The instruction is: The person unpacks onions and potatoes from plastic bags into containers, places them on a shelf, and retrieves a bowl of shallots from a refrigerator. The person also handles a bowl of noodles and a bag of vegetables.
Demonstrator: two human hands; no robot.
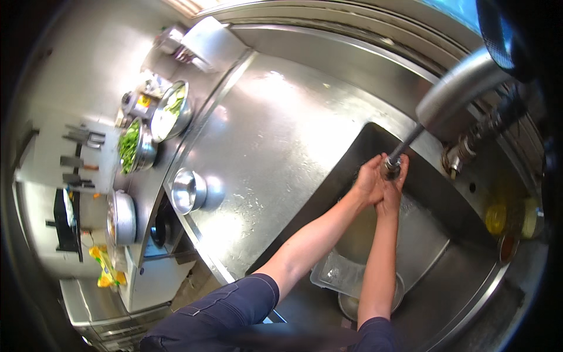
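Note:
Both of my hands are held together, palms turned up, above a deep steel sink (453,211). My left hand (368,182) and my right hand (390,193) touch at the heels, with fingers spread on either side of a metal faucet nozzle (390,167). Neither hand appears to hold anything. The nozzle sits at the end of a thin metal spout (409,141). Whether water runs from it is hard to make out. Below my forearms, a clear plastic container (338,273) and a round metal bowl (398,292), partly hidden, lie in the sink.
A small steel bowl (188,191) stands on the wet steel counter (264,132) left of the sink. Beyond it are bowls of cut greens (129,145) and pale vegetables (175,105), plus a large metal pot (123,218). Faucet fittings (462,154) crowd the right rim.

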